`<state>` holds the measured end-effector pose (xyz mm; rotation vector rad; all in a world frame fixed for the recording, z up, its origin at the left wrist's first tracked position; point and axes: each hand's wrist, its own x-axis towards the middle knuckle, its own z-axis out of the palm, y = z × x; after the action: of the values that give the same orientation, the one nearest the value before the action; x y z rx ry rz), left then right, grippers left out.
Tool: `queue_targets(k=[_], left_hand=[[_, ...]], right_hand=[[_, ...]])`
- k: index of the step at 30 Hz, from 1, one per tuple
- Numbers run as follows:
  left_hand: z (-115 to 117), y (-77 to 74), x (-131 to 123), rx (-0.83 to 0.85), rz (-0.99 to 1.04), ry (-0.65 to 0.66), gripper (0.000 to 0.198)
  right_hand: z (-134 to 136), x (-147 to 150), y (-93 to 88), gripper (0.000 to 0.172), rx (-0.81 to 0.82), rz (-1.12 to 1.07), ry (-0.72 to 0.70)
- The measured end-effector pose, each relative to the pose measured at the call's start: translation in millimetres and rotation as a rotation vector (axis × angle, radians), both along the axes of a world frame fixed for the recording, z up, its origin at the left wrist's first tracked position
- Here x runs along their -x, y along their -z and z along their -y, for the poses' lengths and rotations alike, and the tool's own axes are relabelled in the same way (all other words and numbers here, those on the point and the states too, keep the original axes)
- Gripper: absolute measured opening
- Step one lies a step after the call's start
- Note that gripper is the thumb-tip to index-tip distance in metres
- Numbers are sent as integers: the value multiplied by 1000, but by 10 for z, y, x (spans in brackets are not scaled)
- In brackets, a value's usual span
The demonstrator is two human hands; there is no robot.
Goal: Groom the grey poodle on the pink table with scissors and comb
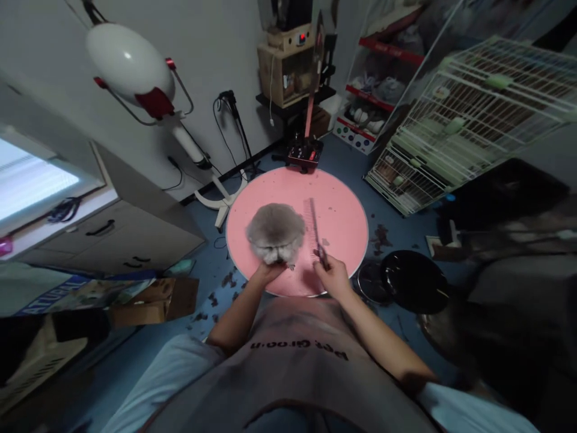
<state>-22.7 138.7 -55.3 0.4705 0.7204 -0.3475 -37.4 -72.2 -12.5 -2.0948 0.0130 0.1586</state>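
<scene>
A fluffy grey animal [276, 225] with paler fur at its near end is on the round pink table [342, 210]. My left hand [271, 272] holds it from below at its near edge, with the fingers mostly hidden by fur. To its right, my right hand [332, 275] is closed around a long metal comb [311, 222], whose teeth point left, apart from the fur. A dark looped part shows by the comb's lower end at my fingers; I cannot make out whether it is a separate tool. Small grey fur clumps lie on the tabletop.
A black round stool [413, 281] stands right of the table. Behind it are a wire cage [455, 120] and, at the table's far edge, a red-and-black device [305, 153]. A white dryer [130, 63] on a stand rises at left. Cut fur [381, 236] litters the blue floor.
</scene>
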Motion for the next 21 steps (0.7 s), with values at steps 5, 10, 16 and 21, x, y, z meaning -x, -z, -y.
queue_targets(k=[5, 10, 16, 21], left_hand=[[51, -388, -171, 59, 60, -48, 21], [39, -447, -274, -31, 173, 30, 13], [-45, -196, -186, -104, 46, 119, 13], [12, -262, -229, 12, 119, 76, 18]], right_hand=[[-174, 3, 93, 40, 23, -40, 155], [-395, 121, 96, 50, -105, 131, 66], [-516, -11, 232, 45, -28, 75, 244], [-479, -28, 246, 47, -118, 147, 137]])
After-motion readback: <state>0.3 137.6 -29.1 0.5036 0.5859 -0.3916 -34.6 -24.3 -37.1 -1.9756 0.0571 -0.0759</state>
